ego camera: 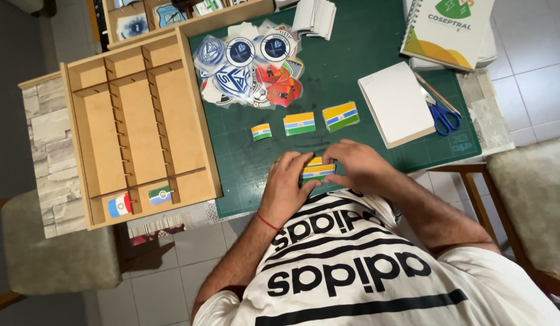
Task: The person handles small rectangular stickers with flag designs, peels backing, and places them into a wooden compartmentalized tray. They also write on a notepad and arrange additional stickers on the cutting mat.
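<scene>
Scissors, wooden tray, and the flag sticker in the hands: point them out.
scissors (pixel 444 116): head view, blue handle loops.
wooden tray (pixel 195 102): head view, right wall.
flag sticker (pixel 318 171): head view, striped face between both hands.

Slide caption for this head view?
Both hands hold a flag sticker over a green cutting mat beside a wooden tray.

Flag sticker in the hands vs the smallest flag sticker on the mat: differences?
The held flag sticker is pinched between the left hand and right hand, partly hidden; the smallest flag sticker lies free on the green cutting mat, fully visible and looks smaller. Both show yellow, blue and green stripes.
</scene>
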